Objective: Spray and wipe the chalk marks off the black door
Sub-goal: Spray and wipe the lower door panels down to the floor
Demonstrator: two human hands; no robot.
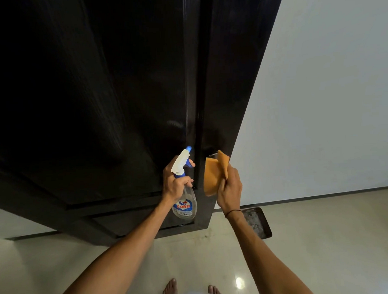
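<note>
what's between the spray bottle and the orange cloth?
Head view: only the black door shows in the gap, its dark vertical groove running between the spray bottle in the left hand and the orange cloth.

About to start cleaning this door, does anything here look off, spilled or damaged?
Nothing stands out. The left hand grips the spray bottle upright, the right hand holds the orange cloth, and the black door looks intact. No chalk marks are plain in this dim view.
</note>
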